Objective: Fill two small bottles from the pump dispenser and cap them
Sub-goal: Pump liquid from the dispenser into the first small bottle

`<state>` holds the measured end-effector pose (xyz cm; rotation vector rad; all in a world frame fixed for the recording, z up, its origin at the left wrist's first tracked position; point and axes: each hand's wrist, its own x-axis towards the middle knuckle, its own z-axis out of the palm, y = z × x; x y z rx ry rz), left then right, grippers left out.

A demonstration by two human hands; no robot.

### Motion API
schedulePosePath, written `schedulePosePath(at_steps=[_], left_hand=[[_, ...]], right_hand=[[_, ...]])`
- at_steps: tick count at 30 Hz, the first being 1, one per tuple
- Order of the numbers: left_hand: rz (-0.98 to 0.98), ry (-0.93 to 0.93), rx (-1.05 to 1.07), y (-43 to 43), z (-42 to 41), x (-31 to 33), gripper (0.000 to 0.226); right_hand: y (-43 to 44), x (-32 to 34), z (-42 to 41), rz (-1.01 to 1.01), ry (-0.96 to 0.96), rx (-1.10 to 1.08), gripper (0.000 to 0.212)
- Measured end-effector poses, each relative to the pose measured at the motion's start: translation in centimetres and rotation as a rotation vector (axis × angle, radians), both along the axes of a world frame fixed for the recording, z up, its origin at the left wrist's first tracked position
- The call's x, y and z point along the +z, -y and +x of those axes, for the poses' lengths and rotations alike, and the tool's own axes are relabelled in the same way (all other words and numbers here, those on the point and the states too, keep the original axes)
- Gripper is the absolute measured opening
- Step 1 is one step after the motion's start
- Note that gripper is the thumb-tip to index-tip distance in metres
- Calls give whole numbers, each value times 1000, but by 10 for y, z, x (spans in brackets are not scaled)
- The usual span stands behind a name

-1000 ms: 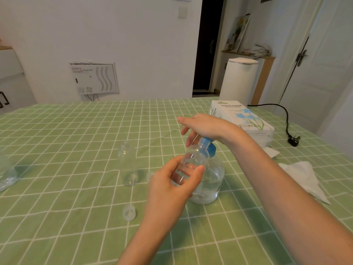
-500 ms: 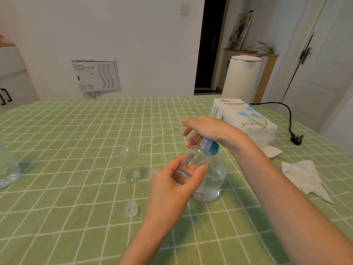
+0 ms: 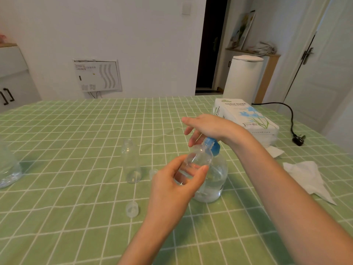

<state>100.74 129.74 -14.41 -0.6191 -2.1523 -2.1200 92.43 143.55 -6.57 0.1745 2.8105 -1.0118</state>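
The left forearm point(image 3: 152, 238) and right forearm point(image 3: 282, 192) are the 2 bare limbs; fingers point(image 3: 172, 166) slim.

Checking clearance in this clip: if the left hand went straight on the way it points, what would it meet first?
Most likely the pump dispenser: the left hand holds the small bottle just in front of it, so the bottle would bump its clear body first; the gap is unclear.
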Motion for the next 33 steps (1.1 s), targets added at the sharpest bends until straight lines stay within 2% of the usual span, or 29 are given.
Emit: schedulePosePath(at_steps=[12, 18, 24, 29, 33], left_hand=[[-15, 11, -3, 1, 0, 3, 20], [-1, 12, 0, 1, -1, 6, 15], [-8, 10, 2, 1, -2, 6, 24], [1, 15, -9, 2, -1, 7, 20], [-9, -1, -11, 2, 0, 8, 15]], right_hand=[[0, -2, 1, -10, -45, -1, 52], [-1, 13, 6, -3, -221, -25, 42], [-3, 21, 8, -6, -179, -18, 45], [1, 11, 9, -36, -44, -17, 50], [2, 8, 11, -65, -21, -38, 51]])
